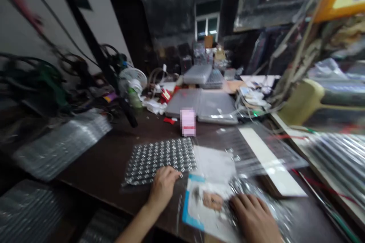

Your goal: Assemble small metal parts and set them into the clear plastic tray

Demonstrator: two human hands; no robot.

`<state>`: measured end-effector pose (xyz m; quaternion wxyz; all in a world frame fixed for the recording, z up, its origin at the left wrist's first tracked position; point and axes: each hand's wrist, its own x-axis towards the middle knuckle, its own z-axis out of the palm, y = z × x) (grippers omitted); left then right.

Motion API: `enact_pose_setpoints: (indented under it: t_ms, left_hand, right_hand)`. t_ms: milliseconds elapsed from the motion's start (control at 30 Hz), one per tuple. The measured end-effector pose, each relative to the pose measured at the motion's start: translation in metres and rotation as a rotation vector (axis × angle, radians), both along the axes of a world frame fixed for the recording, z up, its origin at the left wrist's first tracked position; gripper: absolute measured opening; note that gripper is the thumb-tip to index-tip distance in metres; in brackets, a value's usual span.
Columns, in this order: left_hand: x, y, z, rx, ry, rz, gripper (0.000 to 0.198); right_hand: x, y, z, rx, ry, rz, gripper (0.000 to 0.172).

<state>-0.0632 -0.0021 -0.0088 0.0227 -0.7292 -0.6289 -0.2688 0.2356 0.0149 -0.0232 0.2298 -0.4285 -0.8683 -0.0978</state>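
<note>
My left hand (164,184) is at the front right edge of a clear tray (161,159) with rows of small shiny pockets. Its fingers are curled together, and a tiny glint shows at their tips; what they pinch is too small to name. My right hand (253,216) rests on a heap of shiny clear material (242,186), blurred. The fingers bend down close together, with their tips partly hidden in the heap. Between the hands lies a printed sheet (196,212) with a blue border and a picture on it.
A long white strip (270,163) lies at the right over a clear sheet. Flat stacked trays (218,106) are behind, with a pixelated pink box (188,121) before them. Stacked clear trays (62,144) are at the left, near a small fan (133,79). A dark lamp arm (94,41) hangs at the left.
</note>
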Motion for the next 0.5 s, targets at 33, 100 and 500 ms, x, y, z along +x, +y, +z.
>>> enact_pose_setpoints:
  t_ms: [33,100,500]
  left_hand:
    - [-0.003,-0.002,0.0,-0.005,0.01,-0.015,0.025]
    - [-0.009,-0.001,-0.002,-0.011,0.036,-0.046,0.026]
    - [-0.073,-0.033,0.018,0.139,0.09,0.335,0.022]
  right_hand:
    - [-0.003,-0.002,0.008,-0.035,-0.007,-0.053,0.022]
    - [-0.008,-0.004,0.018,-0.103,-0.008,-0.08,0.015]
    - [0.015,-0.005,0.014,-0.07,0.323,-0.014,0.021]
